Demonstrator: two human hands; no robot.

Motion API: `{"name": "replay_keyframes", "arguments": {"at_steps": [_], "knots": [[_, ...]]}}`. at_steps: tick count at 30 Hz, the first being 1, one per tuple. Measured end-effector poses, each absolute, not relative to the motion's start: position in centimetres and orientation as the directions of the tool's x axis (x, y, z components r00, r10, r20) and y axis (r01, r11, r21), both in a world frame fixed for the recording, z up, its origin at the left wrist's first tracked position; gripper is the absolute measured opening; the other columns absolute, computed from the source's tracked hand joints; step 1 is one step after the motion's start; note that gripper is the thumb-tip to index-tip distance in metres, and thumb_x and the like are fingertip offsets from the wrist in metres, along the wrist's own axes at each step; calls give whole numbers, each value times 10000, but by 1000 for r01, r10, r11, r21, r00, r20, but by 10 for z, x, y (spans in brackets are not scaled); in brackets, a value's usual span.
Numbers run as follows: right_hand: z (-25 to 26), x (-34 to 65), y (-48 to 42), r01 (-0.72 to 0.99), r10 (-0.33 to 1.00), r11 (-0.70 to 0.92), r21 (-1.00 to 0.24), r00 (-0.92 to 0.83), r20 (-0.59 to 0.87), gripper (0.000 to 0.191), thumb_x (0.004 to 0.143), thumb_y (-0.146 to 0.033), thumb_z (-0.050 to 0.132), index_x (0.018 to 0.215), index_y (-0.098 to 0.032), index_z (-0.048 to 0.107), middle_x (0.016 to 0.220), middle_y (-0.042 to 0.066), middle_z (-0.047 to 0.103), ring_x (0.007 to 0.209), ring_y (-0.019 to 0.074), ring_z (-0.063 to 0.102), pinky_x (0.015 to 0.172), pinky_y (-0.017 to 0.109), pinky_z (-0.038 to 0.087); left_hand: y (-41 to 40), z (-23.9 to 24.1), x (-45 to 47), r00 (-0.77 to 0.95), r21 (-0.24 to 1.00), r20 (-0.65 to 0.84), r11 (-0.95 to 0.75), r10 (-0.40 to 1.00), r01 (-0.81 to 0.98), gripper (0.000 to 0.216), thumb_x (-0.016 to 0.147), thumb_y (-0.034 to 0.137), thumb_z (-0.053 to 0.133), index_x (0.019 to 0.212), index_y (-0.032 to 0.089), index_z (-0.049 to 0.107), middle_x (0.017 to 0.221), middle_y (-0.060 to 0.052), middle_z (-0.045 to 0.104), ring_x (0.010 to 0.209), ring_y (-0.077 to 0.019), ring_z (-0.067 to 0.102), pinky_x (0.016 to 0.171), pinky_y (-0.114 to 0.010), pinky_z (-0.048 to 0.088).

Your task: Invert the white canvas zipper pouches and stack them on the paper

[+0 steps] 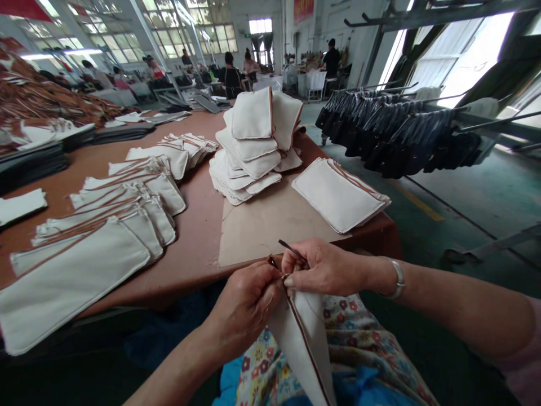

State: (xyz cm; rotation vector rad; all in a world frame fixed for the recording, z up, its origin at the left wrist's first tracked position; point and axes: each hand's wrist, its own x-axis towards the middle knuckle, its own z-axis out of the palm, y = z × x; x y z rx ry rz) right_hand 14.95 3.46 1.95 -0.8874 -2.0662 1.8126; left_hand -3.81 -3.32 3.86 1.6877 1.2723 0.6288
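Note:
A cream canvas pouch (305, 344) with a brown zipper edge hangs over my lap, below the table's front edge. My left hand (247, 304) is closed, pinching the pouch's top corner. My right hand (323, 268) is also closed and meets the left at that corner; it grips small thread snips (291, 248) whose dark blades stick up to the left. A silver bangle sits on my right wrist.
The brown table (198, 225) holds a long overlapped row of cream pouches (105, 225) at left, a tall pile of them (251, 146) in the middle and a flat stack (338, 194) at right. A rack of dark bags (401, 135) stands right. People work at the back.

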Motion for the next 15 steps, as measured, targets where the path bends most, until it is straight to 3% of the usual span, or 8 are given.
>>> {"name": "replay_keyframes", "arguments": {"at_steps": [6,9,13,15], "knots": [[23,148,34,318,635,40,-947,-740,-222,46,753,-143,596,791,-122,611,689,-9,614,597,77,472,530,194,353,-31,27,-46,310,920,-340,245,888,307,250,904,307,502,759,132,608,748,-1,530,663,-118,427,582,-228,320],[23,147,32,320,671,77,-944,-717,-188,45,743,-147,605,781,-124,613,664,-20,592,591,79,466,537,198,359,-30,19,-47,306,916,-378,304,874,263,283,855,389,611,756,124,603,713,6,501,637,-109,386,564,-225,287],[17,148,26,283,692,169,-944,-717,-91,40,771,-141,594,794,-131,624,677,-18,610,605,90,493,556,205,385,-29,13,-45,312,902,-424,364,850,232,344,813,449,668,721,130,576,672,21,448,604,-95,319,554,-225,265],[13,149,23,227,689,299,-927,-723,45,59,792,-116,571,786,-133,628,696,-7,629,624,95,519,586,209,406,-29,11,-44,325,897,-439,386,838,216,341,813,440,669,704,132,571,663,26,433,592,-89,303,545,-223,254]]}}
